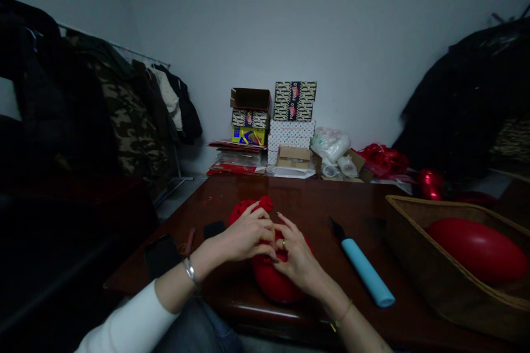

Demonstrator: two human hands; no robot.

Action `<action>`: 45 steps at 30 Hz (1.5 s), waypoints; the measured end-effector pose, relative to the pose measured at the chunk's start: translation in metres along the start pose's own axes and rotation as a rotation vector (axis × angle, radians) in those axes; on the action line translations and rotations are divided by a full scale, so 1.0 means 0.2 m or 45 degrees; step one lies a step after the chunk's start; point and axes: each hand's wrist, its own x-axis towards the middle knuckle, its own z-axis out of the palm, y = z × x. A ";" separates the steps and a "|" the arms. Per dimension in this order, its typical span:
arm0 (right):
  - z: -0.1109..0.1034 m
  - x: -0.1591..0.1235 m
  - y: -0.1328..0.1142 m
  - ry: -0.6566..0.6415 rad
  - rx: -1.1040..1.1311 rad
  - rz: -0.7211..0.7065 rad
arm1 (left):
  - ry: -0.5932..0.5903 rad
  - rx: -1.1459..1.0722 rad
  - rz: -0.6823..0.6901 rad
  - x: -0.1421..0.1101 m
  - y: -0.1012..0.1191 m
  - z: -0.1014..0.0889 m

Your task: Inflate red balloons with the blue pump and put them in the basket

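An inflated red balloon (275,284) sits at the table's near edge, between my two hands. My left hand (250,234) lies over its upper left, with the fingers bent and closed on it. From the right, my right hand (297,256) meets the left one, its thumb and fingers curled against the balloon. What is pinched between the fingertips is mostly hidden. Behind my left hand, a crumpled red piece (266,203) shows; I cannot tell if it joins the balloon. To the right lies a light blue hand pump (366,270) with a black nozzle.
At right, a wicker basket (418,265) holds another red balloon (476,248). On the table's left are a dark phone-like slab (162,256) and a small black item (213,229). Stacked boxes (292,135) and plastic-wrapped rolls (333,149) stand beyond the far edge.
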 end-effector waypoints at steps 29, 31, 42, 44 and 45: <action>-0.04 -0.06 0.00 0.166 0.471 0.154 | 0.324 -0.066 -0.132 -0.11 -0.04 0.18; -0.02 -0.07 0.03 0.263 0.488 0.186 | 0.412 -0.070 -0.140 -0.13 -0.04 0.23; 0.08 -0.08 0.08 0.486 0.498 0.269 | 0.838 -0.616 -0.488 -0.11 0.03 0.41; 0.09 -0.08 0.08 0.501 0.481 0.273 | 0.803 -0.633 -0.524 -0.10 0.05 0.42; 0.10 -0.08 0.08 0.509 0.469 0.275 | 0.768 -0.617 -0.529 -0.10 0.06 0.43</action>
